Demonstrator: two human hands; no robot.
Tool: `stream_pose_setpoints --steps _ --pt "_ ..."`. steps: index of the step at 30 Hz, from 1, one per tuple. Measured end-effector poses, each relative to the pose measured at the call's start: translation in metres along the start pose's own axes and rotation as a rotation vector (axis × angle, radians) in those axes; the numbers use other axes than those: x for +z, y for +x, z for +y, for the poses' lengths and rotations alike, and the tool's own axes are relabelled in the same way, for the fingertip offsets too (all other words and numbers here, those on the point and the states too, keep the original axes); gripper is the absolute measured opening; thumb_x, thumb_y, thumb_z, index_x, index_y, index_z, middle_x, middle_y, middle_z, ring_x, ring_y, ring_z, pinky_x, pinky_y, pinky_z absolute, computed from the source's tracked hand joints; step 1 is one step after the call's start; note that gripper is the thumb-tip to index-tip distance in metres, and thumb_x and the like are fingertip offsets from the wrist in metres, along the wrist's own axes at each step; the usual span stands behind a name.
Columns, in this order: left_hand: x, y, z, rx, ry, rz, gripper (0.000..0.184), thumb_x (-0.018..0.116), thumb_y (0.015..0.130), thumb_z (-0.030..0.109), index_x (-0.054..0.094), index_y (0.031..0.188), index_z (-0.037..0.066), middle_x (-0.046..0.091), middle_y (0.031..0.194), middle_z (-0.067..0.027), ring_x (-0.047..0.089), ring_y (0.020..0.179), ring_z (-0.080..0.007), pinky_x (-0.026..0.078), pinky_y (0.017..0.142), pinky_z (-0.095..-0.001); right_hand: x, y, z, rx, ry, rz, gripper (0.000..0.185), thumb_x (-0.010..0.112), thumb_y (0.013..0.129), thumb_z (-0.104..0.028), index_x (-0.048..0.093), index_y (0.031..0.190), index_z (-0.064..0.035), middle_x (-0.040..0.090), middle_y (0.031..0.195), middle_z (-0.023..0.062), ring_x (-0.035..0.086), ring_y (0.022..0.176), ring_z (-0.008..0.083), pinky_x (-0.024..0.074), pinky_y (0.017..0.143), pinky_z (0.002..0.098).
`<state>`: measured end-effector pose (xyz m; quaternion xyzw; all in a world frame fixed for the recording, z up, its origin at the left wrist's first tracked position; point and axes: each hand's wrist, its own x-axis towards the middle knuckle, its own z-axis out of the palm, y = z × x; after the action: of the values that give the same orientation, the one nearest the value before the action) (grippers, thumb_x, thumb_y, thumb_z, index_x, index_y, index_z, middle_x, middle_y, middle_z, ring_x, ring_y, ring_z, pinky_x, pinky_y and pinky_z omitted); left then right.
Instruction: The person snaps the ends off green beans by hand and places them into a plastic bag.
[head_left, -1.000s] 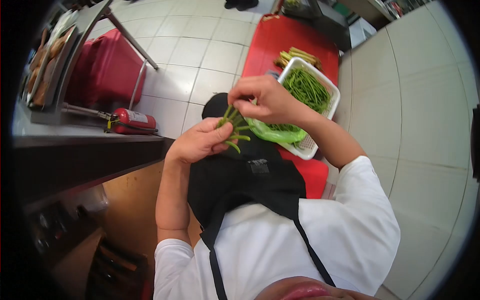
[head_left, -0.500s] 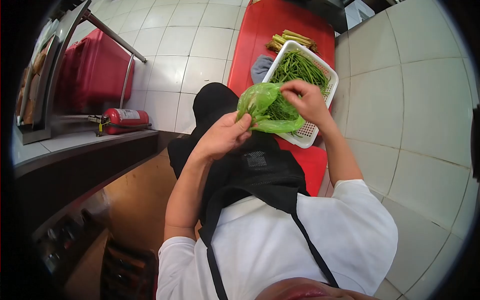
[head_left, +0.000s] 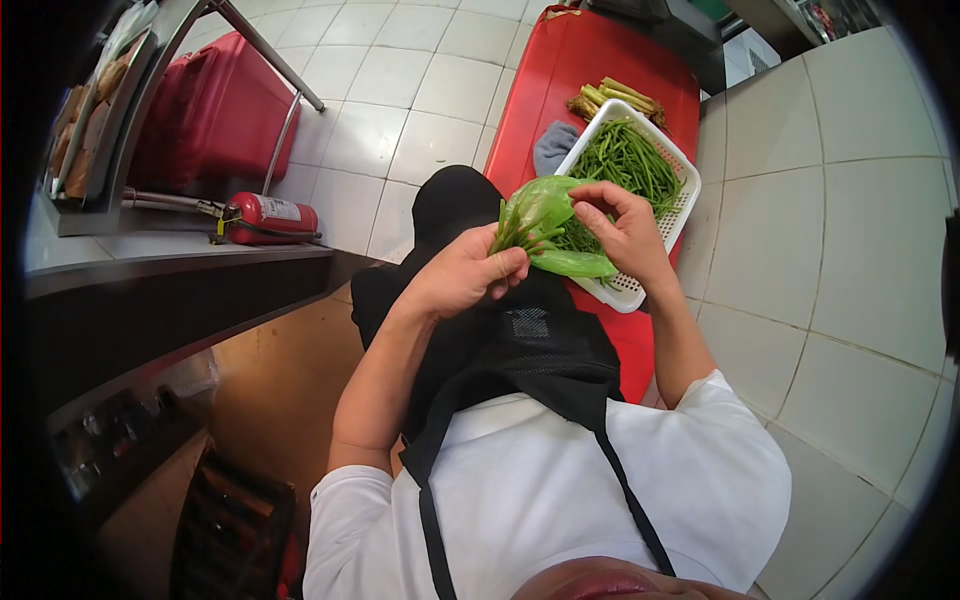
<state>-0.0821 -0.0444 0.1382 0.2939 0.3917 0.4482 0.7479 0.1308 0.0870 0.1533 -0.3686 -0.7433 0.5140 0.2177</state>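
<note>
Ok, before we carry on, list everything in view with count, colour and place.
Bench: 1, red, ahead
Basket: 1, white, on bench
Beans: many, green, in basket
Stalks: several, yellow-green, beyond basket
Cloth: 1, grey, left of basket
Bag: 1, translucent green, between hands
Stems: several, green, in left hand
Extinguisher: 1, red, left
Bin: 1, dark red, upper left
Tiles: many, whitish, floor and right wall
Lower-left shelf items: unclear
Apron: 1, black, on wearer
Shirt: 1, white, under apron
Left hand: 1, bare, gripping stems
Right hand: 1, bare, at bag's edge
</note>
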Motion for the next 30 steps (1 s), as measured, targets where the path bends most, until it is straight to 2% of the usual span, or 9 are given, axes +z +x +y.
stream_pose_setpoints --steps 4,7,11,14,17,20,23,27,30 --pt "0.004 -0.006 0.005 -0.006 0.029 -0.037 0.018 0.059 0.098 0.019 0.057 0.108 0.004 0.059 0.087 -0.0028 0.054 0.070 -0.0066 0.042 0.054 -0.0189 0.006 0.006 -0.048 -0.066 0.208 -0.147 0.030 0.066 0.090 -0.016 0.066 0.115 -0.0009 0.071 0.103 0.0081 0.066 0.089 0.0165 0.0507 0.078 0.0291" --pt "0.008 -0.012 0.014 -0.006 0.039 -0.039 0.016 0.060 0.098 0.018 0.059 0.107 0.004 0.061 0.087 -0.0024 0.056 0.071 -0.0068 0.042 0.054 -0.0190 0.006 0.014 -0.067 -0.139 0.096 -0.391 0.032 0.064 0.091 -0.013 0.063 0.119 0.0017 0.067 0.108 0.0072 0.063 0.096 0.0153 0.0496 0.087 0.0297" --pt "0.006 -0.017 0.018 -0.025 0.096 -0.020 0.019 0.058 0.098 0.017 0.060 0.112 0.004 0.061 0.086 0.0000 0.051 0.067 -0.0042 0.039 0.054 -0.0180 0.011 0.019 -0.079 -0.132 -0.113 -0.487 0.035 0.060 0.087 -0.007 0.063 0.120 0.0017 0.068 0.109 0.0082 0.063 0.096 0.0142 0.0491 0.088 0.0302" --pt "0.002 -0.023 0.025 -0.065 0.076 -0.072 0.022 0.055 0.098 0.017 0.061 0.115 0.004 0.059 0.086 0.0020 0.046 0.065 -0.0020 0.037 0.054 -0.0174 0.014 0.022 -0.061 0.012 0.215 -0.535 0.033 0.057 0.087 -0.006 0.064 0.119 0.0026 0.068 0.107 0.0085 0.063 0.094 0.0130 0.0500 0.086 0.0299" --pt "-0.005 -0.024 0.022 -0.081 0.013 -0.175 0.026 0.056 0.099 0.021 0.061 0.117 0.003 0.056 0.083 0.0034 0.042 0.063 -0.0017 0.034 0.054 -0.0173 0.014 0.027 -0.063 -0.020 0.182 -0.582 0.031 0.053 0.091 -0.006 0.064 0.118 0.0036 0.068 0.106 0.0090 0.063 0.091 0.0118 0.0509 0.084 0.0284" --pt "-0.007 -0.023 0.018 -0.092 -0.058 -0.241 0.031 0.057 0.100 0.029 0.061 0.114 0.002 0.053 0.080 0.0038 0.041 0.062 -0.0020 0.033 0.053 -0.0173 0.011 0.034 -0.054 0.084 0.312 -0.697 0.028 0.051 0.095 -0.009 0.065 0.116 0.0039 0.067 0.105 0.0089 0.064 0.089 0.0116 0.0508 0.082 0.0262" --pt "-0.010 -0.024 0.009 -0.080 -0.173 -0.274 0.038 0.057 0.099 0.036 0.060 0.111 0.000 0.052 0.078 0.0031 0.041 0.062 -0.0032 0.032 0.053 -0.0174 0.011 0.043 -0.043 0.194 0.568 -0.715 0.028 0.054 0.096 -0.013 0.067 0.115 0.0012 0.071 0.098 0.0071 0.065 0.089 0.0096 0.0508 0.076 0.0254" --pt "-0.014 -0.022 0.002 -0.035 -0.333 -0.330 0.043 0.057 0.098 0.040 0.059 0.109 -0.002 0.050 0.073 0.0022 0.041 0.060 -0.0051 0.032 0.051 -0.0182 0.023 0.040 -0.049 -0.148 0.295 -0.662 0.020 0.064 0.092 -0.007 0.066 0.110 0.0013 0.067 0.101 0.0065 0.063 0.088 0.0131 0.0499 0.081 0.0259" --pt "-0.016 -0.021 -0.001 -0.039 -0.391 -0.327 0.043 0.057 0.099 0.040 0.059 0.109 -0.002 0.050 0.072 0.0020 0.041 0.059 -0.0054 0.031 0.050 -0.0186 0.029 0.039 -0.045 -0.107 0.311 -0.673 0.017 0.068 0.090 -0.009 0.066 0.104 0.0010 0.067 0.097 0.0051 0.061 0.089 0.0111 0.0492 0.081 0.0266"
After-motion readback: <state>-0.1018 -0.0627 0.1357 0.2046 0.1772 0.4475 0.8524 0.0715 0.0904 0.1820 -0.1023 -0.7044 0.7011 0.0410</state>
